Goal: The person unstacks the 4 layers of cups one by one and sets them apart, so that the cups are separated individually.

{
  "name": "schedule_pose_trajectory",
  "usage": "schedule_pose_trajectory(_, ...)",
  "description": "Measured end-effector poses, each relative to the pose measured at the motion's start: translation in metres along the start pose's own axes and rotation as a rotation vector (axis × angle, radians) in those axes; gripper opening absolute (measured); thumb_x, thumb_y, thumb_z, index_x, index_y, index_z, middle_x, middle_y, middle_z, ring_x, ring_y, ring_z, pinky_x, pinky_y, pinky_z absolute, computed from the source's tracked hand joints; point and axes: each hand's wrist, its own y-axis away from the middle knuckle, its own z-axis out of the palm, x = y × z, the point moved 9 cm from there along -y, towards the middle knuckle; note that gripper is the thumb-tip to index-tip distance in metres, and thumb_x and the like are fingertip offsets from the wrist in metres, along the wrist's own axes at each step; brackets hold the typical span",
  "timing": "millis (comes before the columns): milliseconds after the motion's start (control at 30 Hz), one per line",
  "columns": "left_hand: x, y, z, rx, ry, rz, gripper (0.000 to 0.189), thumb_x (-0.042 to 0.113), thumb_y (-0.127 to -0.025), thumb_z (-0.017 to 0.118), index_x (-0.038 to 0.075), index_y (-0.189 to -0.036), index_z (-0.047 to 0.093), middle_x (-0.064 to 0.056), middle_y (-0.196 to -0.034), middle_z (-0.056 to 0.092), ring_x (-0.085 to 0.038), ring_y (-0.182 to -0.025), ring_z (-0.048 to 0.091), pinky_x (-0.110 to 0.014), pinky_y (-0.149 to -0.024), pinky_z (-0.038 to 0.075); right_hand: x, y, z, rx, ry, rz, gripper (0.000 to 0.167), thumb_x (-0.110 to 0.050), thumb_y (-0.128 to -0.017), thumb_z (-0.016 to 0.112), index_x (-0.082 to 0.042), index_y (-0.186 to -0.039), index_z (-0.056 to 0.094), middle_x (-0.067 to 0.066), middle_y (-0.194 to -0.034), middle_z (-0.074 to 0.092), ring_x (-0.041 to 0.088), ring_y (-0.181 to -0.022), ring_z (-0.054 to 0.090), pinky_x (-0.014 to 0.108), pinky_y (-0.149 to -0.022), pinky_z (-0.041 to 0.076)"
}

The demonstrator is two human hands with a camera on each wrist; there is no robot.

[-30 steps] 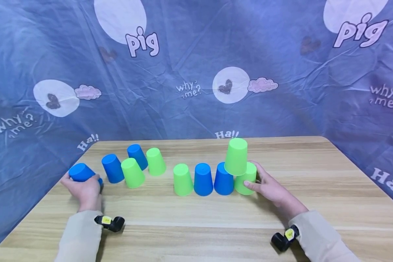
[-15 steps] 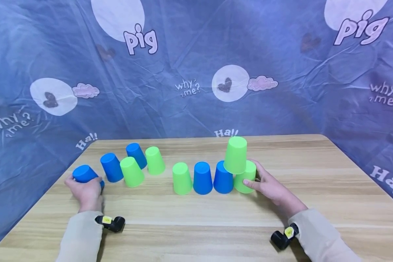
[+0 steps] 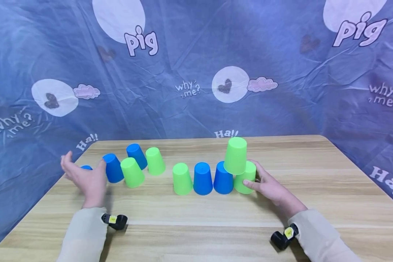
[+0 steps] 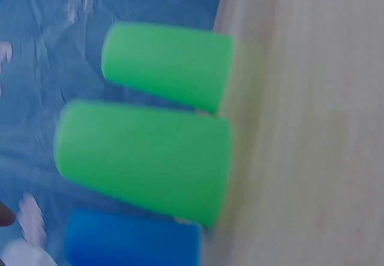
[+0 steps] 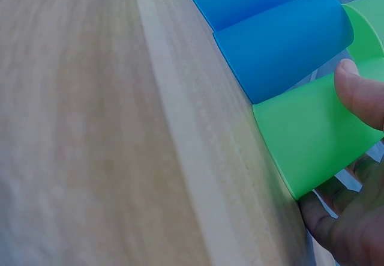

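My right hand (image 3: pixel 268 185) grips the lower green cup (image 3: pixel 242 183) at the right end of a row, thumb on its front and fingers round its far side. Upside down on top, a second green cup (image 3: pixel 235 155) bridges that cup and the blue cup (image 3: pixel 223 178) beside it. My left hand (image 3: pixel 88 180) is raised at the table's left side, thumb and fingers spread, holding nothing. Behind it, a blue cup (image 3: pixel 86 167) shows only its top; the rest is hidden. Another blue cup (image 3: pixel 112 169) stands just right of the left hand's thumb.
The row continues left with a blue cup (image 3: pixel 203 179) and a green cup (image 3: pixel 182 179). Farther left stand a near green cup (image 3: pixel 132 173), a far green cup (image 3: pixel 155 162) and a far blue cup (image 3: pixel 137 155). A printed blue cloth (image 3: pixel 183 47) hangs behind the wooden table (image 3: pixel 190 233).
My left hand has let go of the tilted blue cup it was holding and lifted, its fingers opening out. The right hand stays on its green cup.
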Motion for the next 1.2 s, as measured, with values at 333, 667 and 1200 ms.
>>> schedule_pose_trajectory(333, 0.071, 0.044, 0.033, -0.15, 0.08, 0.386, 0.059, 0.003, -0.082, 0.064, 0.004, -0.134, 0.036, -0.007, -0.147, 0.029, -0.015, -0.139, 0.019, -0.027, -0.113, 0.016, 0.005, 0.0, 0.001, 0.004, 0.002, 0.005, 0.071, -0.02, -0.088, 0.06, -0.008, -0.144, 0.018, 0.025, -0.132, 0.04, 0.044, -0.124, 0.035, 0.065, -0.102, 0.02)
schedule_pose_trajectory(667, 0.1, 0.093, 0.079, -0.462, 0.242, 0.373, 0.059, -0.002, -0.082, 0.064, -0.001, -0.135, 0.039, -0.013, -0.141, 0.039, -0.024, -0.131, 0.036, -0.034, -0.109, 0.031, 0.004, 0.001, 0.001, 0.008, -0.004, 0.009, 0.072, -0.02, -0.088, 0.061, -0.009, -0.144, 0.018, 0.024, -0.133, 0.039, 0.044, -0.125, 0.033, 0.065, -0.103, 0.02)
schedule_pose_trajectory(1200, 0.126, 0.177, 0.131, -0.803, 0.368, 0.429, 0.051, -0.001, -0.079, 0.068, -0.002, -0.126, 0.05, -0.016, -0.129, 0.054, -0.028, -0.119, 0.052, -0.029, -0.097, 0.043, 0.005, 0.001, 0.0, 0.019, -0.002, -0.008, 0.071, -0.019, -0.088, 0.06, -0.009, -0.144, 0.018, 0.025, -0.133, 0.039, 0.045, -0.125, 0.032, 0.066, -0.102, 0.02)
